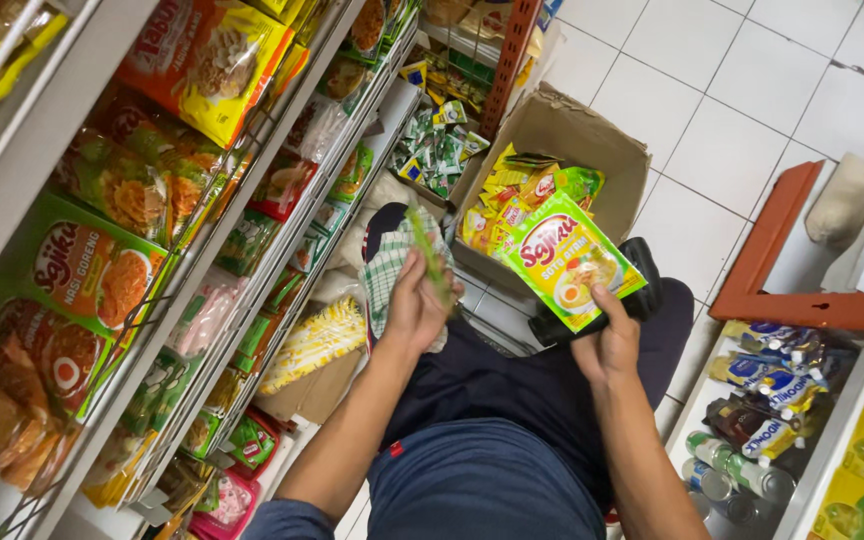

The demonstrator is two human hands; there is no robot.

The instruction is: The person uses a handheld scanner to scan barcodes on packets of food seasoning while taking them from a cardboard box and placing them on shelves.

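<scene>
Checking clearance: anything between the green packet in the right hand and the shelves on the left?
Yes. The left hand, holding a thin green sachet over a checked cloth, sits between the green packet in the right hand and the shelves. Nothing else visible intervenes.

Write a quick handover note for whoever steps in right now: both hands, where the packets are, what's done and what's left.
Left hand: shut on a thin green packet, edge-on, over a checked cloth.
Right hand: shut on a green and yellow packet, held face up.
Cardboard box on the floor ahead holds more packets.
Done: shelves on the left look stocked.
Left: the two held packets and the box's contents.
</scene>
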